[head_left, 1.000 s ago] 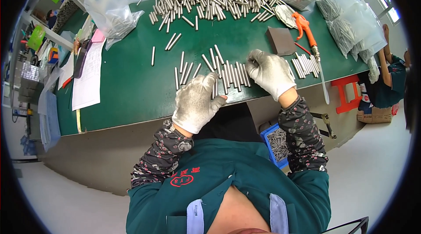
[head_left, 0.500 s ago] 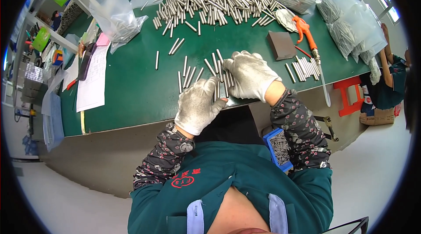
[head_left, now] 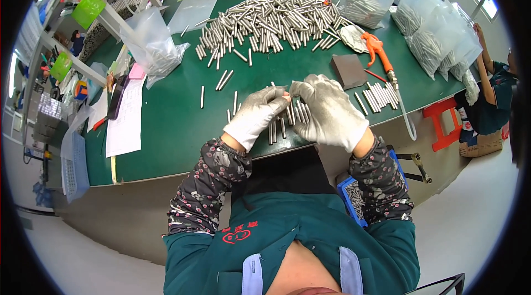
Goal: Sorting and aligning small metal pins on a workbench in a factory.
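Both my hands wear greyish-white work gloves and meet over the near edge of the green table. My left hand (head_left: 257,113) is closed, its thumb and fingertips pressed together; a bare fingertip shows, and what they hold is hidden. My right hand (head_left: 330,111) curls in from the right, fingertips close to the left ones, their grip also hidden. Short metal pins (head_left: 273,132) lie below and between the hands, several in a slanted row beside my right fingers. A large heap of the same pins (head_left: 271,21) lies farther back.
A brown block (head_left: 349,71), an orange air gun (head_left: 379,51) with hose, and a row of pins (head_left: 380,97) lie right. Pin-filled bags (head_left: 434,43) stand behind them. Paper sheets (head_left: 126,120) and a bag (head_left: 156,46) lie left. A blue bin (head_left: 352,198) sits below; another person is at far right.
My hands have come together; the left moved up and right off the table pins, its fingertips pinching, while the right turned inward. The view has shifted slightly.
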Action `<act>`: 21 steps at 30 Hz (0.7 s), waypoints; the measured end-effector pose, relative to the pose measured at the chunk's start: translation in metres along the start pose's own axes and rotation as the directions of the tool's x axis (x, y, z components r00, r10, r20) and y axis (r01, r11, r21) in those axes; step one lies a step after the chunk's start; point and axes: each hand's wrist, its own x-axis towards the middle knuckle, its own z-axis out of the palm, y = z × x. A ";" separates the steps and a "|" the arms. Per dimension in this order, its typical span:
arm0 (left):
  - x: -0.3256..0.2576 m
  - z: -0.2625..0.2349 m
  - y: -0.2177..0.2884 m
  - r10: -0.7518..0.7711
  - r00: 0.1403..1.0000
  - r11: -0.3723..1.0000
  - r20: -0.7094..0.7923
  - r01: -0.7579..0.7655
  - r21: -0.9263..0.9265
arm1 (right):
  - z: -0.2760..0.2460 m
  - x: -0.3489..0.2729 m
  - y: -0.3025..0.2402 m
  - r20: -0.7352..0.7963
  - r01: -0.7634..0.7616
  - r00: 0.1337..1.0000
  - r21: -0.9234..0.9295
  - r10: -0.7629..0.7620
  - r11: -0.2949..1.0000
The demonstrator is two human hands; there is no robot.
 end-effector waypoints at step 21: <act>0.051 0.023 -0.008 0.019 0.993 0.988 0.120 0.000 -0.152 | 0.026 -0.041 0.043 -0.216 -0.350 0.892 0.228 0.397 0.909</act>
